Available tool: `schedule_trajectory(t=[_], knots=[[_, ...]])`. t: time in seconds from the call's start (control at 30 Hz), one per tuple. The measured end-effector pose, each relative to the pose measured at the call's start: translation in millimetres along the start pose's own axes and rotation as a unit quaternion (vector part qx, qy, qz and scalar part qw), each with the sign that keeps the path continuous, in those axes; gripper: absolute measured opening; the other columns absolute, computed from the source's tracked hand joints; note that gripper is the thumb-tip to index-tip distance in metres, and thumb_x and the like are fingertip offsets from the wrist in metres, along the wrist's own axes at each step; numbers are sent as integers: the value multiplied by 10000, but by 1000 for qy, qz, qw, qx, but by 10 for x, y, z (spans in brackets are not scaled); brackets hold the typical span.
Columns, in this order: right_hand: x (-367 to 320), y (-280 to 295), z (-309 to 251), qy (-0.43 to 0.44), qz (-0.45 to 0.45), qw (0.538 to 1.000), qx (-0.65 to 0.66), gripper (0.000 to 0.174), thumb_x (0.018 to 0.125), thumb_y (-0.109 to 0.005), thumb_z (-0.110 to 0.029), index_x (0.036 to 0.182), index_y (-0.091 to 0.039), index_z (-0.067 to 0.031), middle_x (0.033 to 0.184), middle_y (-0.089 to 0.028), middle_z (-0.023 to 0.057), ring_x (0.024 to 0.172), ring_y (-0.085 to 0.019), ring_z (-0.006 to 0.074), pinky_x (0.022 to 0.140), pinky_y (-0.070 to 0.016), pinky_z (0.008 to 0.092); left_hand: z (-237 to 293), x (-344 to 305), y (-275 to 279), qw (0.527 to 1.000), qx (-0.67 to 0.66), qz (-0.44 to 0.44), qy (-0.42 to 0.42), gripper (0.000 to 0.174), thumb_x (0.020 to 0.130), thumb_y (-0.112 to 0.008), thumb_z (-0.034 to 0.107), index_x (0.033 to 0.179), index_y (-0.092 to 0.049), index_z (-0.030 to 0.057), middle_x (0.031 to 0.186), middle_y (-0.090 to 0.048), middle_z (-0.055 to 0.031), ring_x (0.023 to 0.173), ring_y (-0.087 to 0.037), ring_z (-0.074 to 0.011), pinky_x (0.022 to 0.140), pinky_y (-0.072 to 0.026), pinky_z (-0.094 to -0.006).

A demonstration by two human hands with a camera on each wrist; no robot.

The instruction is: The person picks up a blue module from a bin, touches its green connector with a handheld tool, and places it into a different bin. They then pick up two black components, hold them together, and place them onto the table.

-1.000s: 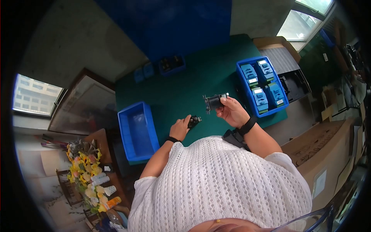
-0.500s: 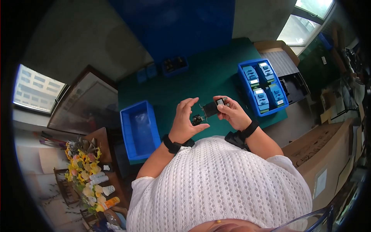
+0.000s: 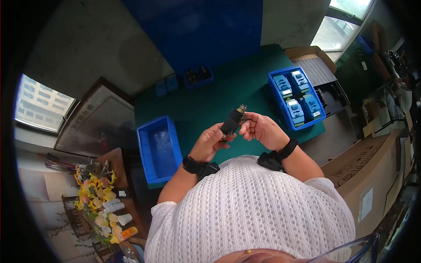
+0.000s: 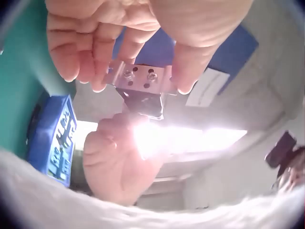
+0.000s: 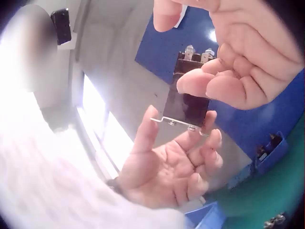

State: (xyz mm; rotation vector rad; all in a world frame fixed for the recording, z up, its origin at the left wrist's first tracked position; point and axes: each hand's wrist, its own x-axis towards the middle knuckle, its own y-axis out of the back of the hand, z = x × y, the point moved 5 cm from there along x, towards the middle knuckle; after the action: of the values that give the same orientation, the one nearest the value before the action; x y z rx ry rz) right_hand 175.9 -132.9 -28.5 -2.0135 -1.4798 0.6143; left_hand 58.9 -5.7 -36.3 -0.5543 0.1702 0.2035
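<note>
A black rectangular block (image 3: 231,124) with metal terminals at its upper end is raised in front of the torso. My left hand (image 3: 209,143) pinches the metal bracket (image 4: 141,78) at its lower end between thumb and fingers, as the left wrist view shows. Beside the block is my right hand (image 3: 267,133), its fingers loosely bent. In the right wrist view these fingers (image 5: 193,83) overlap the block (image 5: 183,102); whether they touch it I cannot tell. A small part with metal fittings (image 5: 275,221) lies on the green surface at that view's lower edge.
On the green table (image 3: 245,79) an empty blue bin (image 3: 158,151) stands at left, and a blue bin (image 3: 323,115) of light-blue parts at right. At the back are a small bin (image 3: 198,78) of dark parts and light-blue pieces (image 3: 166,85). A cardboard box (image 3: 366,175) stands at lower right.
The block has tilted upward and moved left. My left hand has closed on its bracket end, while the right hand has loosened its hold and its fingers now lie beside the block.
</note>
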Motion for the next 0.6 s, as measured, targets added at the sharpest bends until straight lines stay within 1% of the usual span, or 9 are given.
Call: schedule_trajectory(t=[0.03,0.07,0.13,0.17,0.23,0.37,0.47,0.57,0.6], knots=[[8,-16,-1,-14,-7,1000,11,467,963,-303,-381,1238,-437,-28,922,-598,94,784,-560,132,722,-459,268,-41,-21,4,998,-57,-18,24,527,877,-524,433,1191,-491,11,1013,-596,-99,859,-573,-161,686,-490,-280],[11,-32,1,-29,-13,999,22,504,970,-251,-404,1242,-436,-22,917,-597,90,793,-559,139,734,-458,278,-108,-27,41,993,-103,-28,49,564,875,-494,475,1200,-485,14,996,-598,-100,850,-574,-162,678,-487,-277],[12,-50,5,-37,-21,999,18,530,973,-222,-411,1248,-435,-12,909,-597,80,789,-559,137,739,-456,281,-241,-20,115,975,-196,-47,95,644,869,-435,558,1220,-473,20,961,-601,-100,834,-576,-165,664,-483,-272],[19,-60,7,-42,-25,999,15,543,974,-207,-415,1250,-435,-6,906,-597,75,787,-559,137,741,-455,282,-224,-23,91,969,-218,-55,97,655,868,-421,570,1224,-471,22,953,-601,-100,825,-573,-166,656,-480,-271],[26,-95,1,-42,-30,999,12,544,974,-218,-410,1255,-434,2,897,-596,69,787,-558,135,740,-456,282,-192,-46,15,957,-264,-68,101,678,866,-394,592,1232,-466,26,936,-599,-101,806,-568,-168,640,-476,-268],[40,-112,-4,-39,-30,999,-3,543,973,-228,-407,1259,-434,5,885,-596,62,790,-558,133,741,-456,282,-208,-58,-10,947,-298,-73,94,674,863,-413,585,1242,-463,30,920,-596,-97,790,-557,-170,624,-467,-273],[55,-106,-4,-39,-32,999,1,520,975,-250,-387,1253,-440,9,891,-598,63,800,-558,133,744,-456,280,-228,-61,1,942,-313,-71,100,675,859,-419,587,1236,-469,29,920,-595,-97,792,-554,-172,622,-463,-275],[72,-63,12,-46,-21,999,-8,474,953,-398,-332,1277,-412,13,903,-600,58,776,-540,113,731,-451,256,-275,-62,41,944,-306,-56,105,666,857,-424,583,1227,-478,32,924,-595,-98,794,-553,-167,622,-460,-273],[86,-54,9,-45,5,997,-55,452,935,-446,-305,1264,-421,4,907,-597,53,789,-543,110,727,-452,254,-302,-56,69,947,-298,-51,105,659,858,-425,579,1224,-481,34,927,-596,-100,794,-554,-164,623,-459,-271]])
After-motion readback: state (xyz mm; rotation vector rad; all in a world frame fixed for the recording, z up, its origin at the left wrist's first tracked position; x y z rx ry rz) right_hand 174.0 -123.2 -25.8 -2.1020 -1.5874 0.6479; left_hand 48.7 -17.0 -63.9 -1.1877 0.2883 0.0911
